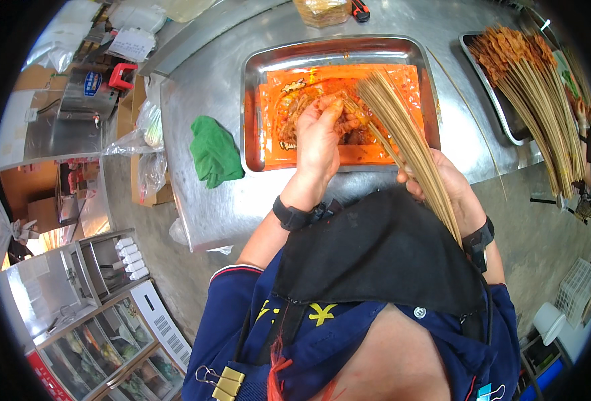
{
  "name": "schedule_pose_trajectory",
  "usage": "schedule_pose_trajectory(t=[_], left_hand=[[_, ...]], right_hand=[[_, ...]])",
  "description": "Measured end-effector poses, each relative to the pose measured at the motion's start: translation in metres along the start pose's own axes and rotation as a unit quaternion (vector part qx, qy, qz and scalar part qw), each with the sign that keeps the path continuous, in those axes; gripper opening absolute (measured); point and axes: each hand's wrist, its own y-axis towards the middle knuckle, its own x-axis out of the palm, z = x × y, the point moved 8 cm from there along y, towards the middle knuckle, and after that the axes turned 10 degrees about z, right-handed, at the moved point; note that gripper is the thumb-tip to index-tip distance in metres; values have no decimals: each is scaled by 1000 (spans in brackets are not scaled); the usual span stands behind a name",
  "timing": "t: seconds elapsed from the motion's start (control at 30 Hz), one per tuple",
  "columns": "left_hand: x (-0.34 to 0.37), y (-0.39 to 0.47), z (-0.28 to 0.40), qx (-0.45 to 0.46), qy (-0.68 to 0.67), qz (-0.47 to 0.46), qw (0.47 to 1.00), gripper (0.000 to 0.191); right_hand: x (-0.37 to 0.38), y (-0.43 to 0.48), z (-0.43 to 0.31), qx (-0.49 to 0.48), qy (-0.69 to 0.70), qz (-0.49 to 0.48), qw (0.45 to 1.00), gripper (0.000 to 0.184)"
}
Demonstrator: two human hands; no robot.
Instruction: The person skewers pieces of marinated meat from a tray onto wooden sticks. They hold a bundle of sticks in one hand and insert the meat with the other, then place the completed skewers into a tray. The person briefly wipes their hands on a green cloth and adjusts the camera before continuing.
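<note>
My left hand (320, 130) pinches a piece of red, oily marinated food (344, 120) over an orange plastic bag (406, 95). That bag lies in a steel tray (335, 44), with more of the same food on it. In my right hand (443, 175) is a thick bundle of bamboo skewers (401, 120), slanting up and left over the tray. One or more skewers (383, 143) stick out apart from the bundle toward the fingers of my left hand. Whether a tip has pierced the food is hidden by those fingers.
A green cloth (216, 153) lies left of the tray on the steel table (205, 210). One loose skewer (468, 105) rests to the right. Farther right, a second tray (496, 105) holds loaded skewers (521, 55). A red-and-black cutter (360, 11) and a clear container (323, 12) stand at the back.
</note>
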Motion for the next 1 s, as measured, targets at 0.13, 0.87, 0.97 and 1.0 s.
schedule_pose_trajectory(t=[0.13, 0.87, 0.97, 1.0], left_hand=[[-2, 2, -2, -3, 16, 26, 1000, 15], [5, -9, 19, 230, 227, 35, 946, 15], [7, -11, 20, 231, 224, 29, 946, 14], [6, -12, 20, 228, 227, 29, 946, 14]], right_hand=[[-4, 3, 5, 8, 2, -4, 1000, 24], [1, 0, 3, 12, -18, 8, 1000, 24], [3, -1, 1, 12, -26, 9, 1000, 25], [4, -2, 0, 13, -29, 9, 999, 25]])
